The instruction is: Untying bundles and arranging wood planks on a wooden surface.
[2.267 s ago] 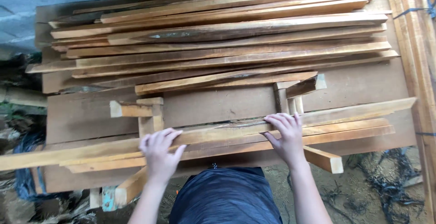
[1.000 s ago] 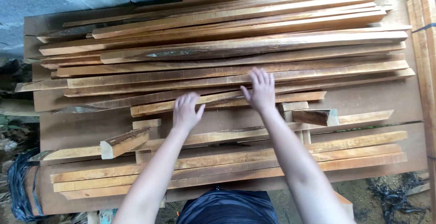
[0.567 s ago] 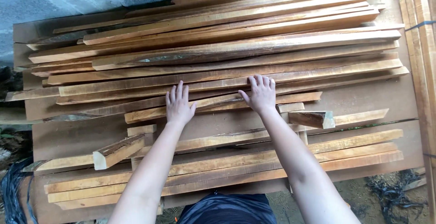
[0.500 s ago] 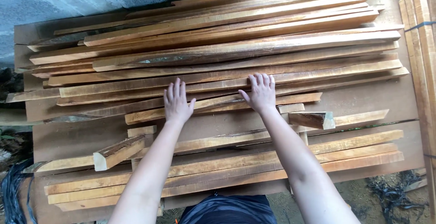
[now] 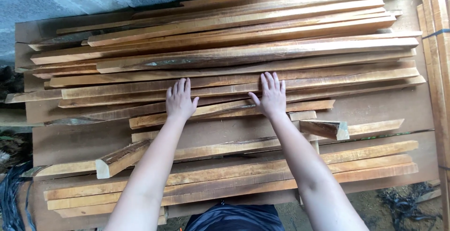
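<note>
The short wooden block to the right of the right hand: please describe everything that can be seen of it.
The short wooden block is a stubby offcut of brown, rough-sawn wood with a paler cut end facing right. It lies nearly level, slightly tilted, on top of a long thin strip above the flat board under the pile. Neither hand touches it; the right hand rests flat on longer strips to its upper left. A second offcut lies far to the left.

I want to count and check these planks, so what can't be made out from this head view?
- Planks under the left hand and right hand: the palms hide the wood there.
- Lower layers of the plank pile: covered by the top planks.
- Stack of planks at right: cut off by the frame edge.
- Board beneath: its near edge is hidden by the person's arms and body.
</note>
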